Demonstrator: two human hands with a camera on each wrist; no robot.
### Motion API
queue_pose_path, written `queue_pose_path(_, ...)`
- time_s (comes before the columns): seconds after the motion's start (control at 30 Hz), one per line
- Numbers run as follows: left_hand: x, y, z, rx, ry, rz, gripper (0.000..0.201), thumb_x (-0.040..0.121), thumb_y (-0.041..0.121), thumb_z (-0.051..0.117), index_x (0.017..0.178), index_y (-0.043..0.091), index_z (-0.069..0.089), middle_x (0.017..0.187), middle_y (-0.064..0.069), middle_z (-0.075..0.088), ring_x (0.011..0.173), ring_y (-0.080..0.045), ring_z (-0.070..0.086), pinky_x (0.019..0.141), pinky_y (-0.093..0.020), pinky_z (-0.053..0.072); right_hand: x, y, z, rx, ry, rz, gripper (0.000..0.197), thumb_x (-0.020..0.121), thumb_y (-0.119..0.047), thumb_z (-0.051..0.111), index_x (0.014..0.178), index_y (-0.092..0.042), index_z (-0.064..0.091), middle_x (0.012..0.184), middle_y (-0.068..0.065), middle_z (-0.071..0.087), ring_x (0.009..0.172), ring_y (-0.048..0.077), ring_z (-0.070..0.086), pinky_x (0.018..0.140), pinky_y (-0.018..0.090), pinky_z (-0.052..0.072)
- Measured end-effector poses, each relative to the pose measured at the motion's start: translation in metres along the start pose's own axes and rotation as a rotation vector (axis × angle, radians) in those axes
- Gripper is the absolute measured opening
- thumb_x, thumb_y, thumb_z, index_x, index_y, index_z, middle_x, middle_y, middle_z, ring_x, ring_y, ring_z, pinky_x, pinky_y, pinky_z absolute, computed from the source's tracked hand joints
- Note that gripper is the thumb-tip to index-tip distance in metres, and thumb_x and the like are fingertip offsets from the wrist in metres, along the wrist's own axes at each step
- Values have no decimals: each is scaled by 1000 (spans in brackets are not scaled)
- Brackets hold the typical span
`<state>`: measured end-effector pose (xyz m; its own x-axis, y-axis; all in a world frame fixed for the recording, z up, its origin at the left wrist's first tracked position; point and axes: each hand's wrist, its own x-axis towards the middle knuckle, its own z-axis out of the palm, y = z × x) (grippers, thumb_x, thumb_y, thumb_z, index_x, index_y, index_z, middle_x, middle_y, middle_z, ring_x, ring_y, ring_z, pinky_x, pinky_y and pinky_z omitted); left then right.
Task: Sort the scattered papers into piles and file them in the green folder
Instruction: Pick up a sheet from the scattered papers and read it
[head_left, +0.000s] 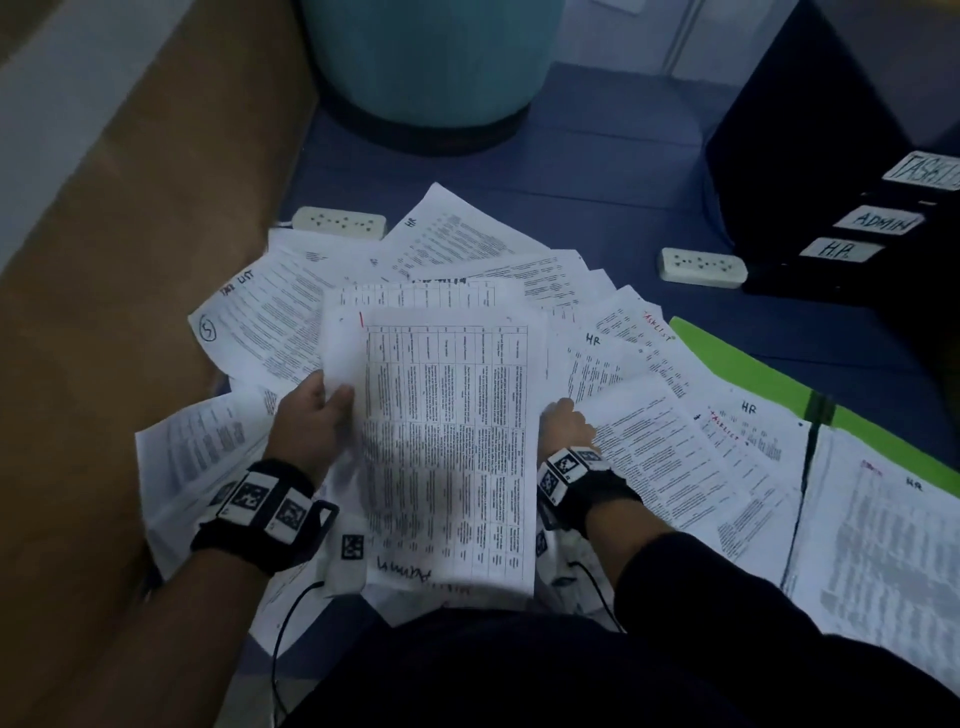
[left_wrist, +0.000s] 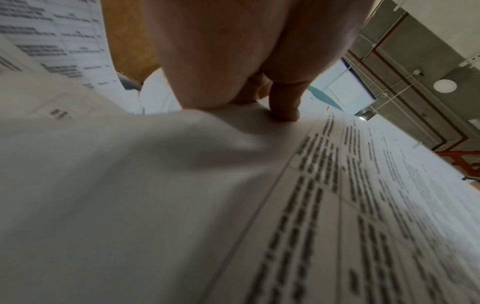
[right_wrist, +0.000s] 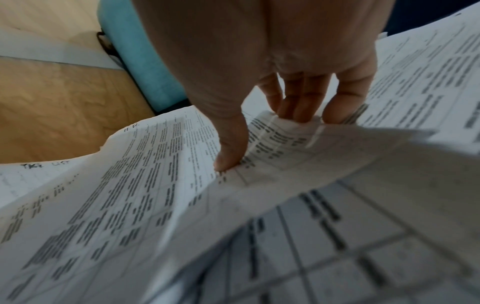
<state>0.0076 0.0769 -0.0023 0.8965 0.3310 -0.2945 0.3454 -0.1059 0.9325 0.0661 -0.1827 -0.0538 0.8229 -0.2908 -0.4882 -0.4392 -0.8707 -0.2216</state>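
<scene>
I hold a sheaf of table-printed papers (head_left: 447, 441) marked ADMIN above my lap. My left hand (head_left: 332, 400) grips its left edge, thumb on top; in the left wrist view the thumb (left_wrist: 284, 107) presses the sheet (left_wrist: 337, 205). My right hand (head_left: 558, 415) pinches the right edge, its thumb (right_wrist: 231, 152) over the paper (right_wrist: 285, 164) and its fingers behind the edge. Scattered papers (head_left: 270, 322) marked HR and TASKLIST fan over the blue floor. The green folder (head_left: 748, 371) lies open at the right, mostly under sheets.
A black file rack (head_left: 878, 223) labelled TASKLIST, ADMIN and H.R. stands at the far right. Two white power strips (head_left: 340, 222) (head_left: 701, 266) lie beyond the papers. A teal round base (head_left: 431, 78) stands ahead, and a wooden panel (head_left: 130, 260) runs along the left.
</scene>
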Motion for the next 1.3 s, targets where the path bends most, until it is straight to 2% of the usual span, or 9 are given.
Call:
queue_pose_path(0.17, -1, 4, 4, -67, -4, 0, 25, 99, 8, 44, 93, 25, 61, 87, 7, 71, 83, -12, 67, 78, -33, 51, -4, -2, 6, -17, 84, -28, 33, 94, -17, 50, 126, -9, 45, 128, 14, 41, 119, 31, 39, 96, 49, 39)
queue_pose_path(0.4, -4, -2, -1, -125, -15, -38, 26, 98, 7, 44, 97, 24, 63, 101, -2, 70, 98, -25, 66, 90, -42, 50, -8, -17, 16, 16, 249, 41, 30, 89, -12, 51, 118, -6, 49, 118, 16, 50, 108, 33, 47, 83, 46, 43)
queue_pose_path(0.53, -4, -2, -2, -163, 4, -52, 25, 98, 5, 44, 97, 23, 62, 93, 1, 72, 95, -25, 66, 89, -43, 50, -4, -16, 8, 75, 251, -13, 40, 39, -13, 90, 70, -8, 65, 69, 11, 59, 58, 28, 59, 43, 37, 48)
queue_pose_path(0.57, -4, -2, -1, -171, 2, -53, 25, 98, 5, 44, 97, 22, 62, 94, 1, 72, 95, -25, 66, 89, -43, 50, -6, -14, 6, 3, 282, -30, 40, 41, -20, 89, 71, -11, 65, 69, 9, 59, 57, 25, 59, 42, 33, 47)
queue_pose_path(0.7, -7, -2, 1, -171, -15, -52, 24, 98, 5, 43, 100, 20, 61, 101, -5, 69, 98, -27, 65, 92, -45, 49, -14, -5, -3, -38, 170, -109, 31, 96, -15, 45, 126, -8, 42, 119, 15, 51, 107, 32, 52, 84, 43, 45)
queue_pose_path(0.87, -5, -4, 1, -151, -9, -69, 23, 98, 8, 45, 97, 24, 62, 102, -7, 69, 99, -29, 65, 94, -50, 49, -4, 10, -21, 134, 63, -165, 22, 94, -4, 44, 109, -2, 59, 111, 17, 62, 98, 30, 60, 70, 28, 42)
queue_pose_path(1.07, -1, 0, 5, -149, 2, -86, 20, 98, 12, 46, 95, 23, 62, 102, -10, 68, 98, -34, 63, 93, -56, 48, -10, 30, -38, 497, -10, 4, 49, 86, -10, 64, 130, -9, 43, 116, 11, 60, 98, 26, 59, 74, 24, 43)
queue_pose_path(1.17, 3, -4, 3, -150, 14, -105, 20, 98, 14, 46, 94, 24, 63, 101, -11, 68, 99, -35, 63, 93, -57, 48, -26, 26, -51, 581, -132, -164, 12, 88, -12, 59, 99, -7, 60, 87, 8, 63, 75, 23, 59, 63, 24, 47)
queue_pose_path(1.3, 4, -7, 1, -221, 25, -139, 20, 100, 11, 41, 105, 12, 60, 103, -17, 66, 105, -38, 61, 83, -42, 52, -63, 10, -67, 869, -346, -400, 16, 89, -8, 51, 94, -7, 66, 86, 22, 66, 68, 25, 56, 68, 35, 48)
